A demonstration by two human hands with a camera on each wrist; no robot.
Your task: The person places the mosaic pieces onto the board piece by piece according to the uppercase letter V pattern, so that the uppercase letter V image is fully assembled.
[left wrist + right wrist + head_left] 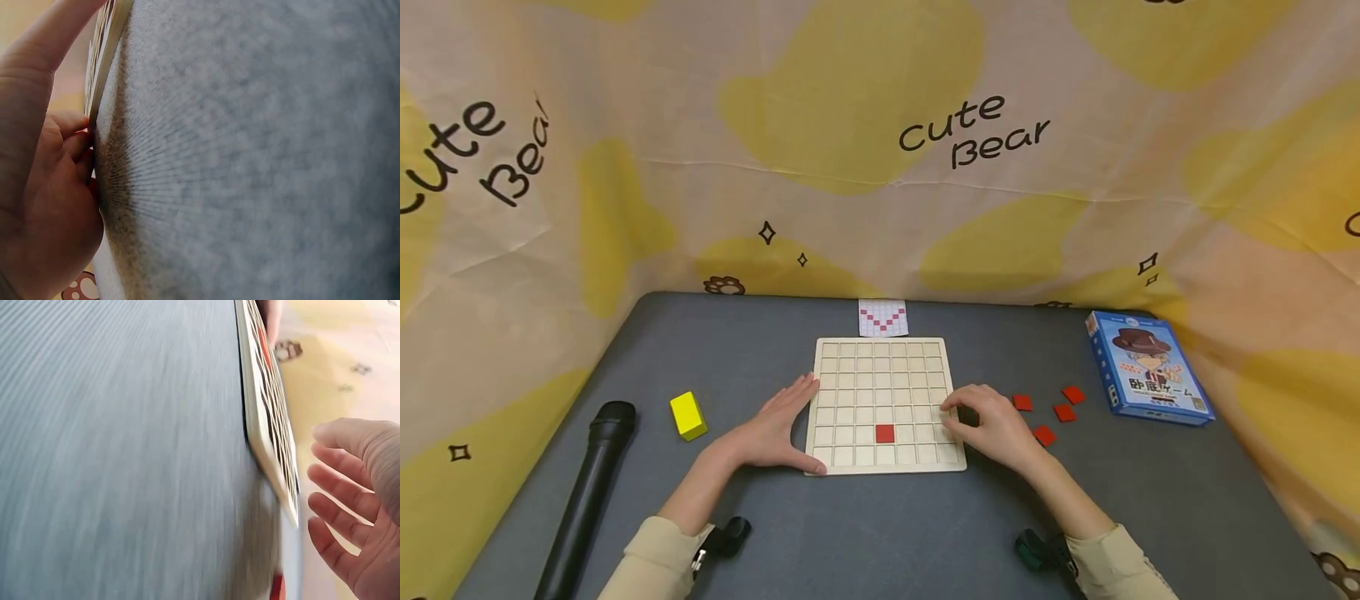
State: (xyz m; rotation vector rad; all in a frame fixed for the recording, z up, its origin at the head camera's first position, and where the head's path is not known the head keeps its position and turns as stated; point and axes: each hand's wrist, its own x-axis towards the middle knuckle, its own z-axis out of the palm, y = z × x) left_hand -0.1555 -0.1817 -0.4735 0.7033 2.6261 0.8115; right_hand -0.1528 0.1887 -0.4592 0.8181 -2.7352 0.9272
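A pale gridded board (843,456) lies mid-table with one red tile (885,433) in a lower-middle cell. My left hand (772,427) rests along the board's left edge, fingers spread and thumb at its lower left corner; in the left wrist view the hand (59,181) touches the board's edge (103,62). Over the right edge is my right hand (996,425), fingers bent loosely. In the right wrist view that hand (356,500) has parted, slightly curved fingers, nothing visible between them, beside the board (262,437). Several loose red tiles (1064,412) lie to its right.
Behind the board is a small pattern card (883,319) with a V of red squares. A blue box (1153,371) lies at the back right. On the left are a yellow block (688,416) and a black microphone (587,492). Patterned cloth (865,125) hangs behind the table.
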